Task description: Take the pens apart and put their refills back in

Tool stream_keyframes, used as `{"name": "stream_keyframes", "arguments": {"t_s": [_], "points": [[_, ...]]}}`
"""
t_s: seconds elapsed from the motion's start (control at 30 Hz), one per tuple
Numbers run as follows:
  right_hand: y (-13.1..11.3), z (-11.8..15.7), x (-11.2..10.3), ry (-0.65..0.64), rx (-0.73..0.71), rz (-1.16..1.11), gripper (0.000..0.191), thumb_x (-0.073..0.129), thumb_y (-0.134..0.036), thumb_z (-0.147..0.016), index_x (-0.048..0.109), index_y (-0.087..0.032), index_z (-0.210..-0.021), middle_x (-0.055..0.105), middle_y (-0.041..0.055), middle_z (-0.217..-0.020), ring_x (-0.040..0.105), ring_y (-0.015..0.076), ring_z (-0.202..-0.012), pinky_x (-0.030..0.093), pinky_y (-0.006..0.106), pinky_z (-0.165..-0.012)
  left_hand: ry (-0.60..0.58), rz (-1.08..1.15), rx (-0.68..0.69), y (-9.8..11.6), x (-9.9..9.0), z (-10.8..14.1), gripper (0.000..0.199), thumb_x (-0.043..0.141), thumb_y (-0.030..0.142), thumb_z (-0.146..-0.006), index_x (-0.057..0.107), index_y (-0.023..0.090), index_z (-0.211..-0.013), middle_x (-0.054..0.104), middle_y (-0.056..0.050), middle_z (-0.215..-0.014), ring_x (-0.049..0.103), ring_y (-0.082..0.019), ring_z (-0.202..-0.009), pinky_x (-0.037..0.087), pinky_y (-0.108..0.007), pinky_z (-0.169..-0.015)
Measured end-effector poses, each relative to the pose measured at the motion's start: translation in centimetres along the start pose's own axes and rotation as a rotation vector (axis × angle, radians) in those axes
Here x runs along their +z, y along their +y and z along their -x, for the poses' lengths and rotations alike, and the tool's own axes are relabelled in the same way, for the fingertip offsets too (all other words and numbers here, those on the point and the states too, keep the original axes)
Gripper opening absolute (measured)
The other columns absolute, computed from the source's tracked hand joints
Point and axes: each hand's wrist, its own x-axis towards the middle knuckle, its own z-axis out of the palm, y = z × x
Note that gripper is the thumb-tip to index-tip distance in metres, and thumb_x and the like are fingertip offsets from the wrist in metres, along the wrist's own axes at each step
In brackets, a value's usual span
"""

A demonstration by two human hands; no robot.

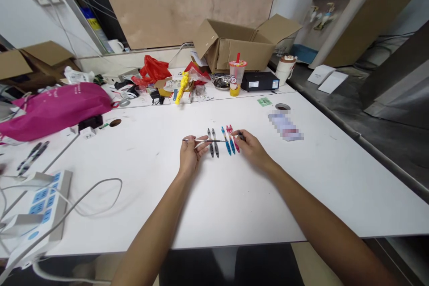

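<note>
Between the thumb and fingers of my left hand (pixel 190 156) is a thin pen refill (pixel 211 140), level and pointing right over the pens. My right hand (pixel 253 148) is closed on a small dark piece (pixel 240 136), perhaps a pen part; the fingers hide most of it. Two black pens (pixel 212 143) lie side by side on the table near my left fingertips. To their right lie two blue pens (pixel 228 142). Pink pens (pixel 234 139) lie closest to my right hand, which partly covers them.
A power strip (pixel 62 201) with a loose white cable sits at the left. Behind are a pink bag (pixel 67 109), a yellow toy-like stick (pixel 182 87), a drink cup (pixel 236 78), a black box (pixel 260 81) and an open carton (pixel 239 53). A tape roll (pixel 282 107) lies right.
</note>
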Motion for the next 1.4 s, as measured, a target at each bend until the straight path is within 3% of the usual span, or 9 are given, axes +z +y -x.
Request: {"name": "stream_keyframes", "arguments": {"t_s": [0.13, 0.3, 0.43, 0.53, 0.77, 1.27, 1.4], "points": [[-0.3, 0.5, 0.9, -0.037, 0.017, 0.066, 0.034, 0.061, -0.052, -0.090, 0.067, -0.018, -0.088, 0.063, 0.0023, -0.080, 0.053, 0.0167, -0.074, 0.041, 0.030, -0.067, -0.062, 0.000, -0.006, -0.3, 0.4, 0.3, 0.025, 0.058, 0.043, -0.098, 0.045, 0.022, -0.095, 0.077, -0.009, -0.099, 0.076, -0.015, -0.080, 0.056, -0.021, -0.065], [0.0, 0.7, 1.5, -0.005, 0.061, 0.044, 0.041, 0.065, -0.059, -0.086, 0.070, -0.018, -0.087, 0.060, 0.0010, -0.073, 0.048, 0.0148, -0.065, 0.036, 0.029, -0.059, -0.117, 0.017, 0.000, -0.5, 0.5, 0.5, 0.034, 0.068, 0.048, -0.090, 0.046, 0.023, -0.094, 0.077, -0.008, -0.098, 0.076, -0.016, -0.082, 0.057, -0.022, -0.067], [0.3, 0.5, 1.5, 0.022, 0.068, 0.030, 0.042, 0.068, -0.059, -0.083, 0.073, -0.018, -0.088, 0.065, 0.0031, -0.078, 0.053, 0.0162, -0.070, 0.041, 0.030, -0.064, -0.139, 0.019, 0.008, -0.5, 0.5, 0.4, 0.036, 0.070, 0.050, -0.088, 0.049, 0.024, -0.098, 0.077, -0.007, -0.101, 0.076, -0.017, -0.087, 0.057, -0.022, -0.066], [0.4, 0.2, 1.2, 0.050, 0.059, 0.019, 0.040, 0.069, -0.058, -0.082, 0.075, -0.018, -0.090, 0.068, 0.0043, -0.082, 0.056, 0.0171, -0.073, 0.044, 0.031, -0.068, -0.106, 0.003, 0.037, -0.3, 0.4, 0.2, 0.035, 0.069, 0.050, -0.088, 0.051, 0.023, -0.102, 0.077, -0.009, -0.107, 0.076, -0.020, -0.094, 0.058, -0.023, -0.066], [0.1, -0.3, -0.3, 0.105, 0.051, 0.069, 0.042, 0.072, -0.058, -0.080, 0.078, -0.019, -0.095, 0.064, 0.0029, -0.072, 0.050, 0.0155, -0.064, 0.041, 0.030, -0.059, 0.073, -0.101, 0.127, 0.4, -0.5, -0.4, 0.031, 0.058, 0.047, -0.097, 0.057, 0.017, -0.092, 0.072, -0.016, -0.124, 0.074, -0.021, -0.104, 0.057, -0.020, -0.061], [-0.3, -0.2, -0.5, 0.055, 0.054, 0.085, 0.042, 0.073, -0.058, -0.078, 0.080, -0.019, -0.093, 0.061, 0.0014, -0.067, 0.046, 0.0141, -0.061, 0.038, 0.030, -0.057, 0.082, -0.031, 0.082, 0.2, 0.0, -0.2, 0.024, 0.060, 0.041, -0.097, 0.049, 0.019, -0.096, 0.073, -0.015, -0.118, 0.076, -0.020, -0.098, 0.059, -0.022, -0.069], [-0.2, -0.1, -0.2, 0.037, 0.046, 0.079, 0.042, 0.074, -0.058, -0.078, 0.079, -0.019, -0.093, 0.063, 0.0019, -0.070, 0.046, 0.0142, -0.063, 0.037, 0.030, -0.059, 0.029, -0.034, 0.047, -0.4, 0.4, 0.2, 0.027, 0.063, 0.043, -0.095, 0.049, 0.020, -0.097, 0.074, -0.015, -0.114, 0.077, -0.020, -0.095, 0.059, -0.023, -0.070]]}}
